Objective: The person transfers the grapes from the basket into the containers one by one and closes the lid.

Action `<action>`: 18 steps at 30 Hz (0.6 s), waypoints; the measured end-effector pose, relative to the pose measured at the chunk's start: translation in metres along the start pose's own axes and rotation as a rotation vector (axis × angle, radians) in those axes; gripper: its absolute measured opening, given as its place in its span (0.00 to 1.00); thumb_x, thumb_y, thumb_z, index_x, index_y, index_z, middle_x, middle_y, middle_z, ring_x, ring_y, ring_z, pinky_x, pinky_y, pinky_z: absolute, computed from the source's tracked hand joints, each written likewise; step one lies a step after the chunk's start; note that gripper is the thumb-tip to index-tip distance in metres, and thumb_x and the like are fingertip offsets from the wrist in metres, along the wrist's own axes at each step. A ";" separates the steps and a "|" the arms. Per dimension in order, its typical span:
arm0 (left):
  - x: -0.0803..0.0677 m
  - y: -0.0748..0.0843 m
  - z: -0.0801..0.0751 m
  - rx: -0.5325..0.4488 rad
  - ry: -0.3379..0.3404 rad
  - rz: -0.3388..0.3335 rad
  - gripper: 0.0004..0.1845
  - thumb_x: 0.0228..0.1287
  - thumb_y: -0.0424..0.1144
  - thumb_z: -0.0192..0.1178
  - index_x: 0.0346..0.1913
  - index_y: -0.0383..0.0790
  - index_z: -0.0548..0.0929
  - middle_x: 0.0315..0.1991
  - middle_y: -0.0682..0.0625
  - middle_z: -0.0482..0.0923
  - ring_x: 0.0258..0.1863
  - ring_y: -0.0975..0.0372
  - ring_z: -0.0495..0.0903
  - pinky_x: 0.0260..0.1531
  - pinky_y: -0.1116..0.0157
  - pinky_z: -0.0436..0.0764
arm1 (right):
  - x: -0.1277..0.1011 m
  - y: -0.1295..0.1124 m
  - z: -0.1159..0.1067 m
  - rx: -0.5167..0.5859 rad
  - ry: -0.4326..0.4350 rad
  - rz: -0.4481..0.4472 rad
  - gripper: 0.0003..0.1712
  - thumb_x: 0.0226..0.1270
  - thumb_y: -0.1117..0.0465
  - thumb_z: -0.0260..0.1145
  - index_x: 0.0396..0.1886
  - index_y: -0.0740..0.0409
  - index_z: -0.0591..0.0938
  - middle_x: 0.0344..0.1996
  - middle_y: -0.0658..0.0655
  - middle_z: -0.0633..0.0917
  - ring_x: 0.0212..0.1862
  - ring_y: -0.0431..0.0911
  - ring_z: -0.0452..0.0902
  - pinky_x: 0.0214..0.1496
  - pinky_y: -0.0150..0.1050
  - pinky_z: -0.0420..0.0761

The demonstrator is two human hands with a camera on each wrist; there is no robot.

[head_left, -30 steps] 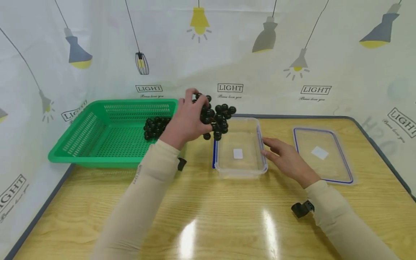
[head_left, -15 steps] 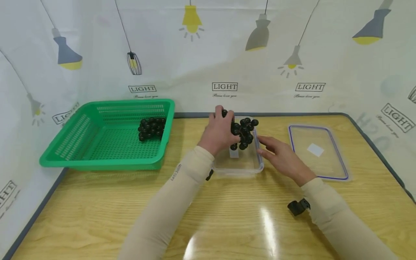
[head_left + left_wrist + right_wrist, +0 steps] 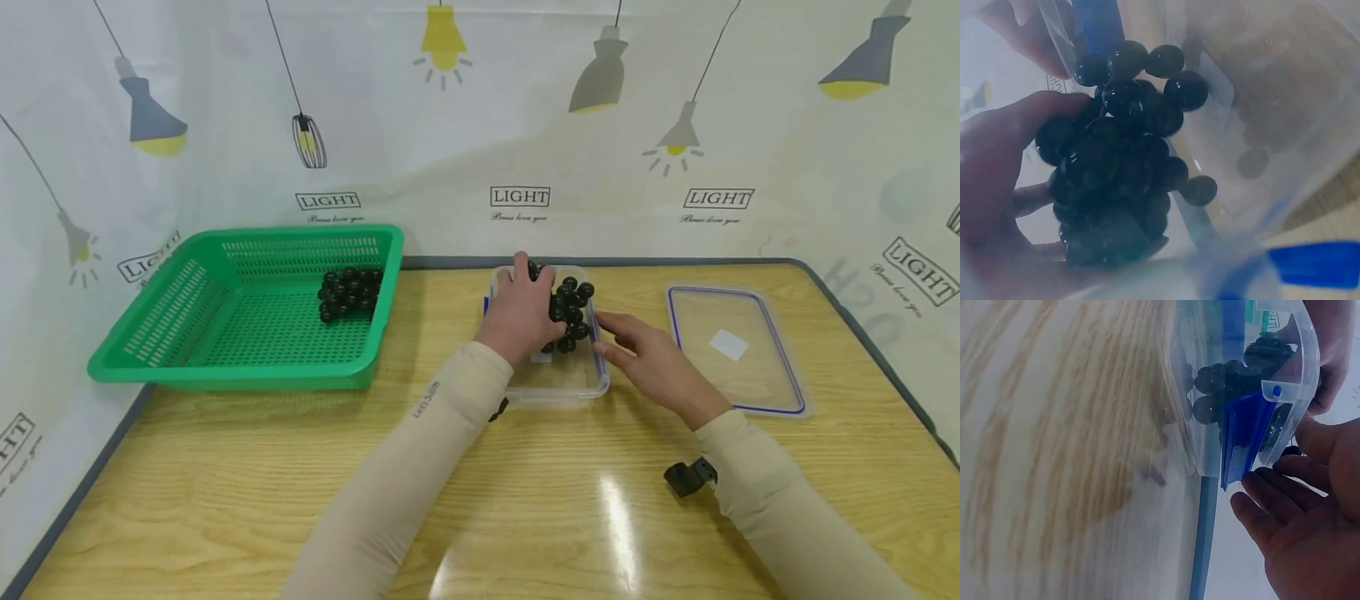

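My left hand [image 3: 521, 312] grips a bunch of black grapes [image 3: 568, 312] and holds it down inside the clear plastic container [image 3: 570, 385] at the table's middle. In the left wrist view my fingers [image 3: 997, 162] curl around the grape bunch [image 3: 1122, 162] within the container's walls. My right hand [image 3: 645, 358] lies with straight fingers against the container's right side; the right wrist view shows its fingertips [image 3: 1266, 500] by the blue clip [image 3: 1244, 434]. A second bunch of black grapes [image 3: 347, 292] lies in the green basket [image 3: 225, 367].
The container's clear lid with a blue rim [image 3: 738, 350] lies flat to the right. The green basket stands at the left against the patterned backdrop. The wooden table [image 3: 225, 483] has a grey edge.
My left hand carried the grape bunch from beside the basket to the right and lowered it into the container. The right hand stayed at the container's side.
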State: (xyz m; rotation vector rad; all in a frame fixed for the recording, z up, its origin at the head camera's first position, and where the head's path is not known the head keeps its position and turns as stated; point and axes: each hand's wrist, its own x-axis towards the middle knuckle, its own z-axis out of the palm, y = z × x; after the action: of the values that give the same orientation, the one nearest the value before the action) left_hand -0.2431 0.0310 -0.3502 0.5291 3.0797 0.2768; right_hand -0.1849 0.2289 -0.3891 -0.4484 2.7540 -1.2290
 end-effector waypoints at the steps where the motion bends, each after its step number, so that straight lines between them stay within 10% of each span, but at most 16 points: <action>1: 0.000 0.000 0.000 -0.010 -0.005 -0.001 0.42 0.60 0.60 0.66 0.73 0.48 0.64 0.72 0.37 0.46 0.63 0.42 0.64 0.47 0.57 0.80 | 0.000 0.000 0.000 -0.001 -0.001 -0.001 0.33 0.78 0.52 0.55 0.75 0.62 0.63 0.72 0.64 0.64 0.70 0.62 0.60 0.67 0.56 0.63; 18: -0.004 -0.012 0.000 -0.105 -0.186 0.114 0.41 0.62 0.57 0.65 0.76 0.60 0.60 0.79 0.46 0.32 0.72 0.40 0.50 0.51 0.48 0.77 | 0.000 0.001 0.002 0.001 0.001 -0.017 0.32 0.78 0.52 0.54 0.75 0.62 0.63 0.72 0.64 0.64 0.70 0.61 0.60 0.67 0.55 0.64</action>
State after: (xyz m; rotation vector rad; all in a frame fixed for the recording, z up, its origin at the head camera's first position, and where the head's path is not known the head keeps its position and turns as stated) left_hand -0.2433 0.0184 -0.3528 0.6854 2.8429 0.3664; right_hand -0.1844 0.2286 -0.3908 -0.4727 2.7560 -1.2351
